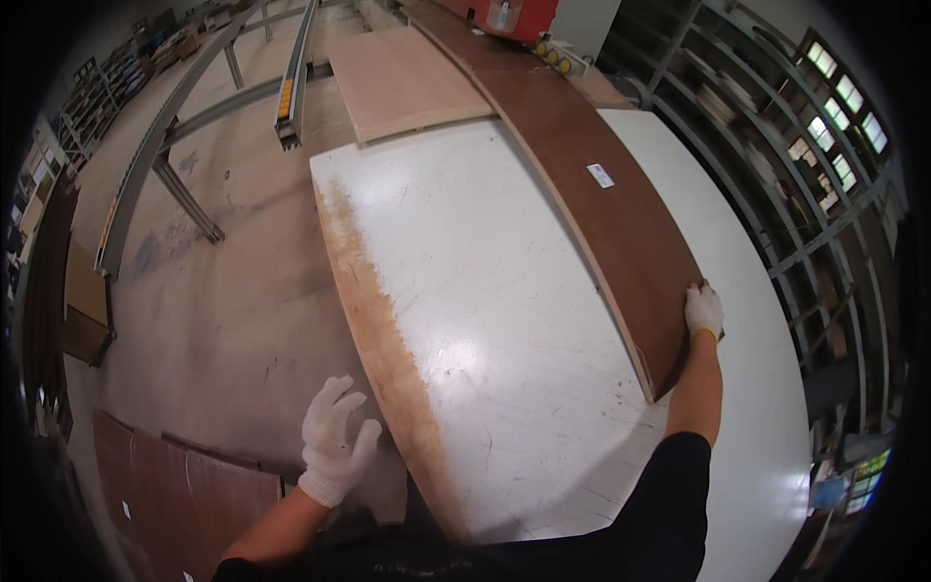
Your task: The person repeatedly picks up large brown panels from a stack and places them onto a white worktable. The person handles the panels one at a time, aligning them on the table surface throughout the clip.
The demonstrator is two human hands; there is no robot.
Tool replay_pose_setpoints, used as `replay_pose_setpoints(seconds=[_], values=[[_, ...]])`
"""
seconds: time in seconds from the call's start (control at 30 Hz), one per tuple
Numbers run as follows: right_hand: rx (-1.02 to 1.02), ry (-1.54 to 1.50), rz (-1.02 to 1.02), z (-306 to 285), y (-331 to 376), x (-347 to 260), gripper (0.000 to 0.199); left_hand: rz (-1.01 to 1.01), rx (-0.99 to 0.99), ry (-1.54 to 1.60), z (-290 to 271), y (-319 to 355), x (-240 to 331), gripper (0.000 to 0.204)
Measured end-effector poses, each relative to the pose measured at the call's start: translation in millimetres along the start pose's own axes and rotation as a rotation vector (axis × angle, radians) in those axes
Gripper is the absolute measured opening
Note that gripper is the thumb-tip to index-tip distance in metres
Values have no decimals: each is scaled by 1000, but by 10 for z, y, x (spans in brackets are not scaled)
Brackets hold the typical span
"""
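A long dark brown wooden panel (611, 223) lies on the white-topped table (465, 291) and runs away from me toward a red machine. A small white label (600, 176) is stuck on its face. My right hand (704, 309), in a white glove, grips the panel's right edge near its close end; the fingertips rest on top and the thumb is hidden. Off the table's worn left edge, my left hand (337, 441), gloved too, hovers with fingers spread and holds nothing. The panel's far end passes under or beside the machine; I cannot tell which.
The red machine (519, 17) stands at the far end, with yellow round parts beside it. A lighter board (407, 82) lies at the table's far left. Metal rails (296, 87) stand on the left floor. More brown panels (194, 495) are at lower left; shelving (756, 116) lines the right.
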State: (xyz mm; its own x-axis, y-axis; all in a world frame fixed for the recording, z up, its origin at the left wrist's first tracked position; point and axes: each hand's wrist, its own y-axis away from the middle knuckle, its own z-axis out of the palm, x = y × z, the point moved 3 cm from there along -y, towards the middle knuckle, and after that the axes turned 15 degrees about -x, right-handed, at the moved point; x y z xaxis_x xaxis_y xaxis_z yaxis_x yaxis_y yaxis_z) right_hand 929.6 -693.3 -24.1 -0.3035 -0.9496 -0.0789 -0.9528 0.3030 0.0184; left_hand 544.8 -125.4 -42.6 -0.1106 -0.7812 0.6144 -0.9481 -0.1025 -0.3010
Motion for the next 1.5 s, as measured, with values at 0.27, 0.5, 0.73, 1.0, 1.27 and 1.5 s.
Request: replay_pose_setpoints(seconds=[0.27, 0.5, 0.73, 1.0, 1.27, 1.5], values=[[-138, 124, 82, 88, 2599, 190, 67, -114, -30, 141, 284, 710, 240, 54], [-241, -3, -39, 122, 5319, 38, 75, -418, -629, 1614, 309, 2204, 703, 61], [-791, -1437, -359, 256, 7116, -162, 78, -461, 268, 1916, 39, 3112, 903, 45], [-1355, -2203, -60, 394, 6132, -660, 48, -700, 422, 1653, -691, 3441, 1052, 38], [-1232, -1884, -447, 222, 6025, -1228, 50, -989, 759, 1084, -2201, 5513, 1155, 48], [-2045, -1752, -579, 370, 7552, -3109, 37, -595, 1374, 861, -3183, 7157, 1075, 84]])
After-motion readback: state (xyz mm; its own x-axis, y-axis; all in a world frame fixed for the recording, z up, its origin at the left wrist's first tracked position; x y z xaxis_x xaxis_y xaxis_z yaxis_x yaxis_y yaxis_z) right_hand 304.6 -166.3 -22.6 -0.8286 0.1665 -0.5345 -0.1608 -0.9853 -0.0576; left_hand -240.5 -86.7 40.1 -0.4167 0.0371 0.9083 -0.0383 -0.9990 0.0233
